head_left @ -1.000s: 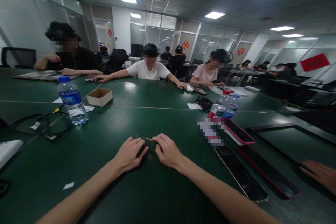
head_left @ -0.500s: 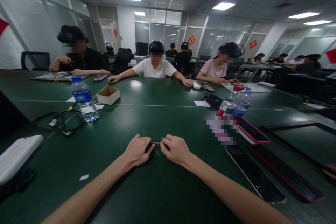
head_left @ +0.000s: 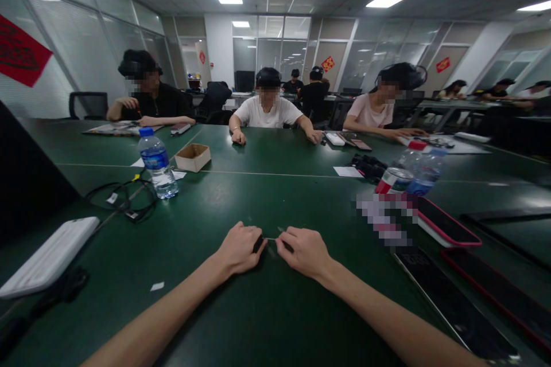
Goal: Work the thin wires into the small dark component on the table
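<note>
head cam | faces forward and down | close above green table

On the table my left hand sits just left of my right hand — a bottle and box beyond, to the left; phones lie off to my right.

Noted at lower centre: thin pale strip held between left hand and right hand. Observed centre-left: blue-capped bottle beside open box.
</note>
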A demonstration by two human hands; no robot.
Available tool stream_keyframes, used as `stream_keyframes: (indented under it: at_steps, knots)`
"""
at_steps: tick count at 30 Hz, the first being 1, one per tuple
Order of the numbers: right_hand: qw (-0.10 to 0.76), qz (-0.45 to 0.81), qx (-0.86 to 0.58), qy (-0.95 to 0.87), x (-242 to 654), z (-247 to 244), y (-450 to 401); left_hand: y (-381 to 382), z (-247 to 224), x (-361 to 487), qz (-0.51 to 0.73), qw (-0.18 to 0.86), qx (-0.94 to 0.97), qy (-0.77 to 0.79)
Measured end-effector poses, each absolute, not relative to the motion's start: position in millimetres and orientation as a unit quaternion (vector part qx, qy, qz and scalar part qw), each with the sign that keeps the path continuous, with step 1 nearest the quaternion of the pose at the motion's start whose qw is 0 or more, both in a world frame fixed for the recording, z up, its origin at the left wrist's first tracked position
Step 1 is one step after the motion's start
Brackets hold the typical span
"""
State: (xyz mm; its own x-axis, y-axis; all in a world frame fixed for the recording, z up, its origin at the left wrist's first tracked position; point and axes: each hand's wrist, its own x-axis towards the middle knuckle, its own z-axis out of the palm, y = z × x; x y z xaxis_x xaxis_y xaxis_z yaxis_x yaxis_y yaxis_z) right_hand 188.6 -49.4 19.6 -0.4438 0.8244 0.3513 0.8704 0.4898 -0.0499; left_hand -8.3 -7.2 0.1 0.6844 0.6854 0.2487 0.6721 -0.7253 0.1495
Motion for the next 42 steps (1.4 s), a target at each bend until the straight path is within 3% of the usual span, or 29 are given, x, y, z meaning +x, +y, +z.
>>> stream_keyframes:
  at_steps: [27,34,42]
  knots:
    - [0.208,-0.065,-0.459,-0.861,196.0,17.0,-48.3,-8.3,6.7,-10.0,0.12,0.03,0.93,0.347]
    - [0.223,-0.103,-0.311,-0.918,166.8,16.2,-68.1,-3.9,4.8,-4.8,0.086,0.016,0.917,0.39]
    - [0.196,-0.077,-0.481,-0.851,188.6,15.9,-49.3,-6.8,3.0,-8.0,0.108,0.006,0.921,0.373]
